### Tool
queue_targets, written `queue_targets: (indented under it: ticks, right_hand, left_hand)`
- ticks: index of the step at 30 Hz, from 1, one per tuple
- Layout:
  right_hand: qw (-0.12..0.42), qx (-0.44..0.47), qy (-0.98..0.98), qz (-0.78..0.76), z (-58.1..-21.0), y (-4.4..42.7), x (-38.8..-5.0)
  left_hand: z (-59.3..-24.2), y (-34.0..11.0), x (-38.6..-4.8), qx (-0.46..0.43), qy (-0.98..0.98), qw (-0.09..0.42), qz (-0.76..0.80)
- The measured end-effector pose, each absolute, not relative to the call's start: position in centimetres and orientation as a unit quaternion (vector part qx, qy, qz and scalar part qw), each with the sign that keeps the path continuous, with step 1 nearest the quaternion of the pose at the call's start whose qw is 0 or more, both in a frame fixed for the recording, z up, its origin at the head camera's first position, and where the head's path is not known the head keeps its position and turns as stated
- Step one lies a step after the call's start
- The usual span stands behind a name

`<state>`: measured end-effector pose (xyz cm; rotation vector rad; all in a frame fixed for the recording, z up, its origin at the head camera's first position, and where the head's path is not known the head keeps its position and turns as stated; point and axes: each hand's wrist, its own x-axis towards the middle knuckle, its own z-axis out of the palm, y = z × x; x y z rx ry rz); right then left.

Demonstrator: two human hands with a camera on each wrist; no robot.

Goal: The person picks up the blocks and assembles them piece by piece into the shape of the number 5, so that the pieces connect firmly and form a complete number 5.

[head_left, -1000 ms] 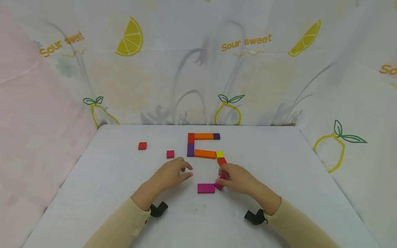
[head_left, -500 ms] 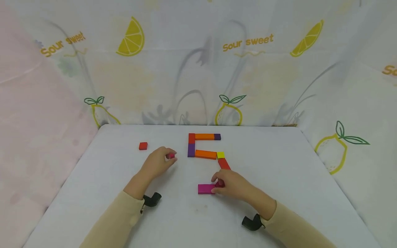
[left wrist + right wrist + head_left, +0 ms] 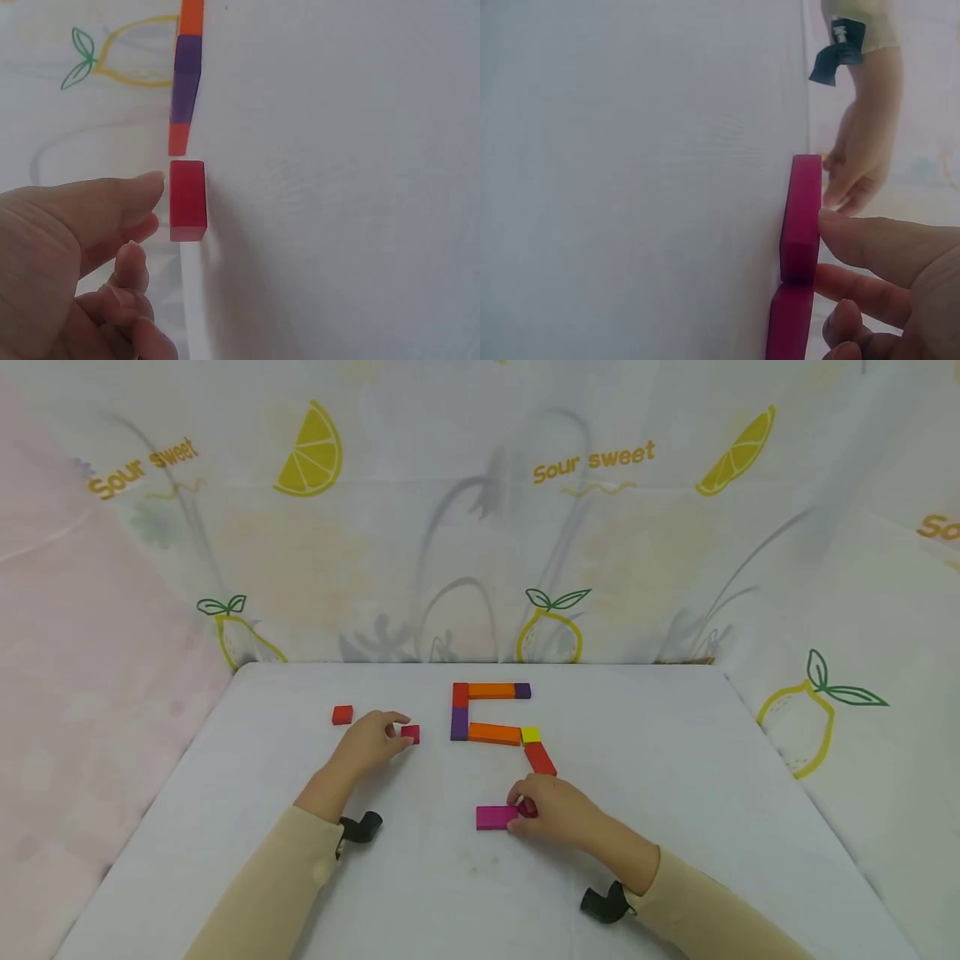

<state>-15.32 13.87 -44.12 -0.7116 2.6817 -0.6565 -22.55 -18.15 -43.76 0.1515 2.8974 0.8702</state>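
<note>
My left hand (image 3: pixel 365 745) hovers by a small crimson block (image 3: pixel 410 734) on the table. In the left wrist view its fingertips stand just apart from that block (image 3: pixel 187 199), loosely bent and holding nothing. A red block (image 3: pixel 342 715) lies to its left. Lower right, my right hand (image 3: pixel 558 807) has thumb and index finger bent round the place where a darker magenta block (image 3: pixel 527 809) meets the long magenta block (image 3: pixel 493 817). In the right wrist view the thumb touches the upper magenta block (image 3: pixel 802 202). The lower block (image 3: pixel 789 326) adjoins it and runs out of frame.
A bent row of blocks lies mid-table: orange (image 3: pixel 491 691), dark purple (image 3: pixel 522 691), red (image 3: pixel 461 695), purple (image 3: pixel 459 724), orange (image 3: pixel 493 734), yellow (image 3: pixel 530 735) and red (image 3: pixel 540 758). A lemon-print cloth (image 3: pixel 420 527) hangs behind the white table (image 3: pixel 675 793).
My left hand went from the middle to the crimson block on the left, curled round it, then drew slightly back left. My right hand shifted left and down, bringing the darker magenta block against the long one.
</note>
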Motion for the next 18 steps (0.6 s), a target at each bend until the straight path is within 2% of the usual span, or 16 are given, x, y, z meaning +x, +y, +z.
queue_targets:
  ticks: [18]
  right_hand:
    - [0.141,-0.240,0.935,-0.219,-43.90,13.41,-15.23]
  left_hand:
    - [-44.38,-18.57,-23.62,0.031,0.954,0.078,0.289]
